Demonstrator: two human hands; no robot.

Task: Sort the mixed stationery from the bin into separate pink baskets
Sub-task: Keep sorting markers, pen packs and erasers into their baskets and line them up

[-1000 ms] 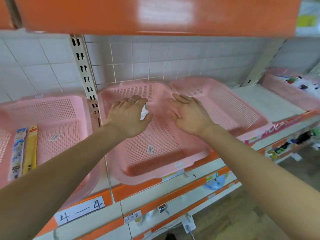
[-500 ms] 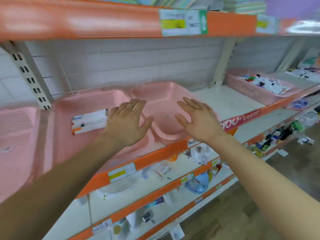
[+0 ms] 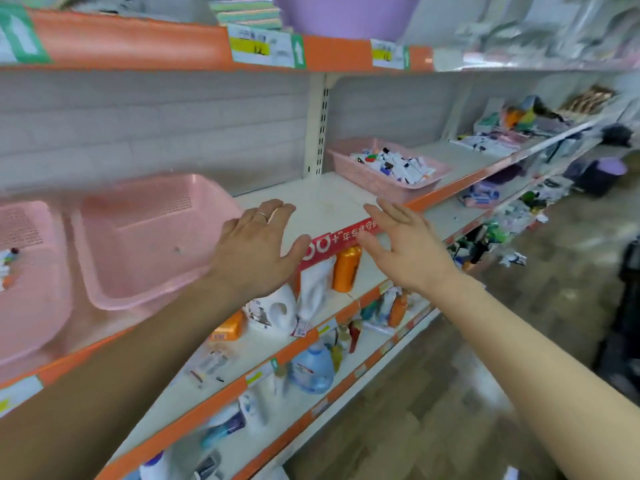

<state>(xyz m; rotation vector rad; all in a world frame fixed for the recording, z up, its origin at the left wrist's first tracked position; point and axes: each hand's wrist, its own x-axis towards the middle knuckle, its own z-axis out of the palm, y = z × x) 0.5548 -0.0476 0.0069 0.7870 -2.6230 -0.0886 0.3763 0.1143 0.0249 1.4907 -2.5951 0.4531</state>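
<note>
Right grip (image 3: 408, 247) bare; bin (image 3: 372, 183) seemingly well beyond

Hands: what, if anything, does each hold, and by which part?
Nothing: the left hand and right hand are both open and empty, fingers spread.

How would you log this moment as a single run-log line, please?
left hand: open, empty | right hand: open, empty | stationery bin: filled, ahead right | nearest pink basket: left of left hand

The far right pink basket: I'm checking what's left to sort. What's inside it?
The pink basket holds a heap of small stationery, mostly white with black, red, green and blue bits, too blurred to name. Its floor and the lower pieces are covered by the heap.
</note>
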